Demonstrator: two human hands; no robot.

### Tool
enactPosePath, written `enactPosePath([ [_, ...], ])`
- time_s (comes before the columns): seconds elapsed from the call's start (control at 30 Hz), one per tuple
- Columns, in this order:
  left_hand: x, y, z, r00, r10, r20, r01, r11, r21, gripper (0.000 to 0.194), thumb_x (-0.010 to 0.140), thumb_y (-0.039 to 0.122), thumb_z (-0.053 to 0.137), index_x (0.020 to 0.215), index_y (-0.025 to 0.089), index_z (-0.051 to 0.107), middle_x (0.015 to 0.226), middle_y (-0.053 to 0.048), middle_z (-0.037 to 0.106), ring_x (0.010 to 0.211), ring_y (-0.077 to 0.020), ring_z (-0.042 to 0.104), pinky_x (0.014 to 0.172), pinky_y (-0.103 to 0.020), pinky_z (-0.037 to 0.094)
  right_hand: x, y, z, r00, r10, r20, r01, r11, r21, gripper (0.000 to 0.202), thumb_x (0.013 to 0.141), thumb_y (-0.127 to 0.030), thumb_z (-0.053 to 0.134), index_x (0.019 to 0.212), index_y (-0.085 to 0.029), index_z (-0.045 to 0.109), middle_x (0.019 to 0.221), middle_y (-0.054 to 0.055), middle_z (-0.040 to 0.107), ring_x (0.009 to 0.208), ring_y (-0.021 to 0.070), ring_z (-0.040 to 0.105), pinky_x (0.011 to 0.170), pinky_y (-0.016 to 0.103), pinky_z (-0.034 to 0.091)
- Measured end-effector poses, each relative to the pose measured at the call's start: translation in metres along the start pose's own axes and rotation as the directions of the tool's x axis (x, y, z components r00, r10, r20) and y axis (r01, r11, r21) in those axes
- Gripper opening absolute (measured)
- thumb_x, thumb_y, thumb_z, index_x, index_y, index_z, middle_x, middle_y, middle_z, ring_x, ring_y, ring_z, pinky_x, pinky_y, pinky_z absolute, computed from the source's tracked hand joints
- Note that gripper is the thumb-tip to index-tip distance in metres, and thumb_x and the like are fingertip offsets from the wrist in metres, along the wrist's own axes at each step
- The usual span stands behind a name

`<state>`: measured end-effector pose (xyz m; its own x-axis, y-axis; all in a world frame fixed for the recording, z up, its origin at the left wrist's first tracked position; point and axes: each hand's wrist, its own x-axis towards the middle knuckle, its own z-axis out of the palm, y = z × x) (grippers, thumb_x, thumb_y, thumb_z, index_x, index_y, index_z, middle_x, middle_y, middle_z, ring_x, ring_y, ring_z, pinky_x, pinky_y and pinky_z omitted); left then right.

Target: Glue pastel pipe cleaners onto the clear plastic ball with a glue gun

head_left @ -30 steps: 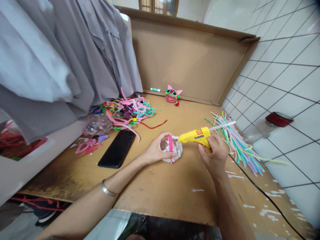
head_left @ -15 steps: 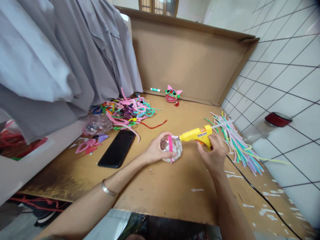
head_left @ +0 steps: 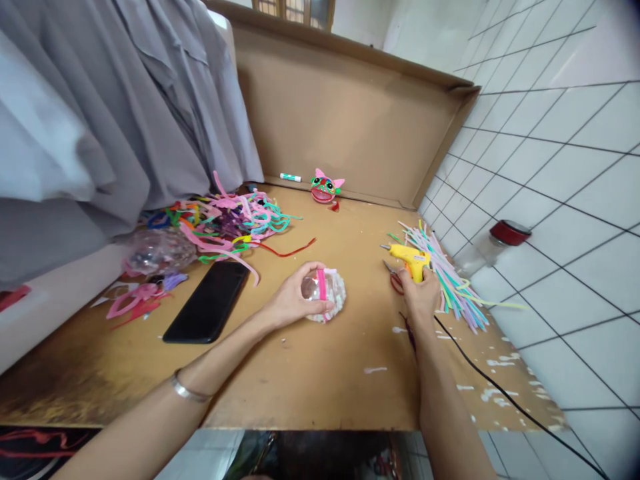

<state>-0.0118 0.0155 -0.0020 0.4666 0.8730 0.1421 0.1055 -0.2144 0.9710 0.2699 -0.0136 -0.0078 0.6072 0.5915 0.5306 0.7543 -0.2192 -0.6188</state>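
In my left hand (head_left: 295, 297) is a small clear round plastic piece (head_left: 311, 288), with a bright pink band (head_left: 322, 285) across it and a whitish bumpy rim on its right side. My thumb and fingers grip it from the left. Farther right, my right hand (head_left: 421, 293) is closed round the handle of a yellow glue gun (head_left: 407, 255), whose nozzle points left, away from the plastic piece. Scissors with red handles (head_left: 397, 283) lie beside that hand, partly covered by it.
Pastel pipe cleaners (head_left: 453, 280) lie on the right by a red-lidded jar (head_left: 493, 243). A black phone (head_left: 207, 303) and a tangled pipe cleaner heap (head_left: 240, 217) are on the left. Behind stand a pink-eared animal face (head_left: 324, 188) and a cardboard wall (head_left: 340, 113). A black cord (head_left: 505, 380) trails right.
My right hand has carried the glue gun away from the plastic piece to the right, beside the pipe cleaners. The scissors now show. My left hand keeps its grip; the view has shifted slightly.
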Motion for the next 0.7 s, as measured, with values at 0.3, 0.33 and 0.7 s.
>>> enactPosePath([
  [0.3, 0.000, 0.001, 0.000, 1.000, 0.008, -0.004, -0.007, 1.000, 0.030, 0.070, 0.056, 0.035, 0.081, 0.117, 0.018, 0.053, 0.099, -0.002, 0.063, 0.079, -0.0156, 0.059, 0.074, -0.027, 0.049, 0.000, 0.023, 0.012, 0.976, 0.179, 0.123, -0.115, 0.905, -0.410, 0.051, 0.073, -0.052, 0.066, 0.101, -0.009, 0.065, 0.098, 0.021, 0.068, 0.089, 0.0312, 0.061, 0.074, 0.037, 0.043],
  [0.33, 0.001, 0.000, 0.000, 1.000, 0.010, -0.006, -0.010, 0.999, 0.034, 0.070, 0.056, 0.035, 0.082, 0.117, 0.018, 0.053, 0.099, -0.002, 0.063, 0.079, -0.0159, 0.059, 0.074, -0.027, 0.049, -0.001, 0.024, 0.013, 0.978, 0.168, 0.124, -0.099, 0.894, -0.436, 0.053, 0.074, -0.052, 0.067, 0.102, -0.008, 0.065, 0.100, 0.022, 0.067, 0.091, 0.0324, 0.061, 0.076, 0.038, 0.043],
  [0.7, 0.001, -0.007, 0.001, 0.996, 0.083, -0.016, -0.081, 0.992, 0.099, 0.068, 0.058, 0.030, 0.084, 0.118, 0.019, 0.054, 0.109, -0.006, 0.065, 0.097, -0.0224, 0.062, 0.088, -0.034, 0.050, -0.042, -0.060, -0.005, 0.720, -0.690, -0.076, 0.691, 0.701, 0.177, 0.022, 0.095, -0.027, 0.050, 0.111, -0.018, 0.063, 0.093, 0.009, 0.068, 0.087, 0.0208, 0.061, 0.082, 0.035, 0.047],
])
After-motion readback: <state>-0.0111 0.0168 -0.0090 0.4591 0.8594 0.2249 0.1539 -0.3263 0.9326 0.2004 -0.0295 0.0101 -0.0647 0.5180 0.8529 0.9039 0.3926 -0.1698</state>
